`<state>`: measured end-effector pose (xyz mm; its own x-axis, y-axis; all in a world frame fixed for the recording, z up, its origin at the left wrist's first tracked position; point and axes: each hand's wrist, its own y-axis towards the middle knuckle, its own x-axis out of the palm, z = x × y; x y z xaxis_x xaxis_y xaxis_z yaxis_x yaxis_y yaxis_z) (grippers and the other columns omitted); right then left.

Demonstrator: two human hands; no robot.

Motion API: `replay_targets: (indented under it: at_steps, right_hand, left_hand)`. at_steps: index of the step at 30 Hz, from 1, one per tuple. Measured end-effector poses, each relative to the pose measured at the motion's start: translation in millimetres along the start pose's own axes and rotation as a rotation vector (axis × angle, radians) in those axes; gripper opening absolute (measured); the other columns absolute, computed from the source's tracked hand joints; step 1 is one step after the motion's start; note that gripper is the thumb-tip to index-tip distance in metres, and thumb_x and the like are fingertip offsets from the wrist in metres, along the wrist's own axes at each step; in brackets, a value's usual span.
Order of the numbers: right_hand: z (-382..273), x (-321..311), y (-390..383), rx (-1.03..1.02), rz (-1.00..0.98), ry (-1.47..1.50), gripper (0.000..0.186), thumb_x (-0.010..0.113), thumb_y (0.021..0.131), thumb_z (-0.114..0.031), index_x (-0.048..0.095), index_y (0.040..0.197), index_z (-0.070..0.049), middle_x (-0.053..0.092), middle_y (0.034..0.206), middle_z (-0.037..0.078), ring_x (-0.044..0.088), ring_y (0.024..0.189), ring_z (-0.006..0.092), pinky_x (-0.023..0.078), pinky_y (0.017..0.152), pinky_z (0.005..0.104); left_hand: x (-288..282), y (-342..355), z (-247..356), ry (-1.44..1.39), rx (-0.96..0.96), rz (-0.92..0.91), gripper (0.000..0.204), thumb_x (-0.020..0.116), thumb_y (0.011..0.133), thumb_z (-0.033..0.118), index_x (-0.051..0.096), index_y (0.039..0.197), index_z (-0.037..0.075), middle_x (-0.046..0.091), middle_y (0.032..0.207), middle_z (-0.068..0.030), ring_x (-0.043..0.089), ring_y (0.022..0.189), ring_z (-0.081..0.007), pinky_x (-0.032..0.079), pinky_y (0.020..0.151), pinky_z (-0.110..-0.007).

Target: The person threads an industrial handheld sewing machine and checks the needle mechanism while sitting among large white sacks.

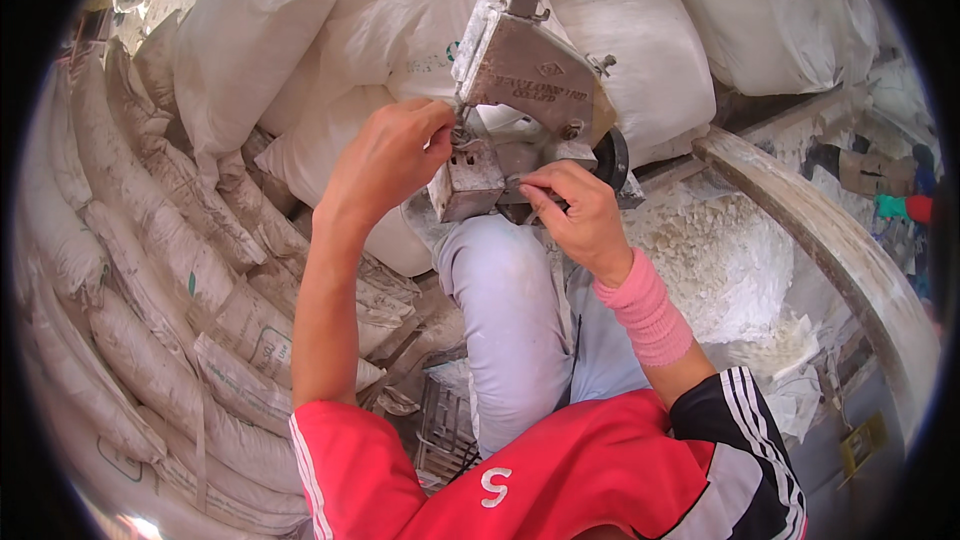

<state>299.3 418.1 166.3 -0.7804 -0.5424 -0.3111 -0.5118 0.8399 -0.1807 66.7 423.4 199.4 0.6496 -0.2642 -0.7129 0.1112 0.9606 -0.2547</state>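
Note:
A grey metal bag-sewing machine (530, 80), dusted with white powder, rests at my raised knee, with a black wheel (611, 160) on its right side. At its needle side, my left hand (385, 155) has thumb and fingers pinched together; what lies between them is too small to make out. Lower down, my right hand (578, 208) pinches at the front edge of the machine's base, and its fingertips hide whatever they grip. A pink band (648, 308) wraps my right wrist.
White filled sacks (640, 50) stand behind the machine, and flatter sacks (170, 240) are stacked at the left. To the right, a curved beam (820, 210) borders a heap of white powdery material (725, 260). Another person's gloved hand (890, 206) shows at the far right.

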Motion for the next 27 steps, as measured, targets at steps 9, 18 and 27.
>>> replay_targets:
  at_steps: [9, 18, 27]
  right_hand:
    - [2.4, 1.1, -2.3, -0.017, 0.017, -0.019, 0.013, 0.067, 0.078, 0.000, 0.067, 0.091, 0.001, 0.064, 0.084, 0.011, 0.063, 0.073, 0.0209, 0.049, 0.065, 0.0282]
    - [-0.3, -1.4, -1.9, -0.054, 0.021, -0.039, 0.013, 0.067, 0.078, 0.000, 0.067, 0.091, 0.001, 0.065, 0.084, 0.011, 0.063, 0.074, 0.0225, 0.050, 0.066, 0.0294]
    - [1.2, 0.1, -2.6, -0.052, 0.017, -0.045, 0.013, 0.067, 0.078, 0.000, 0.067, 0.091, 0.001, 0.065, 0.085, 0.011, 0.064, 0.074, 0.0227, 0.050, 0.066, 0.0293]
  left_hand:
    - [-0.3, 1.7, 1.8, -0.001, 0.002, -0.006, 0.009, 0.056, 0.076, 0.002, 0.059, 0.085, 0.000, 0.060, 0.080, -0.0182, 0.057, 0.074, -0.0382, 0.045, 0.066, -0.044]
    - [1.5, 0.0, 4.1, 0.088, -0.016, -0.011, 0.010, 0.058, 0.078, 0.003, 0.059, 0.087, 0.002, 0.060, 0.081, -0.0146, 0.058, 0.074, -0.0353, 0.045, 0.065, -0.040]
    - [-0.2, -2.3, 0.8, -0.017, -0.047, -0.010, 0.014, 0.062, 0.076, 0.002, 0.062, 0.090, 0.003, 0.062, 0.084, -0.0124, 0.059, 0.072, -0.0322, 0.046, 0.064, -0.036]
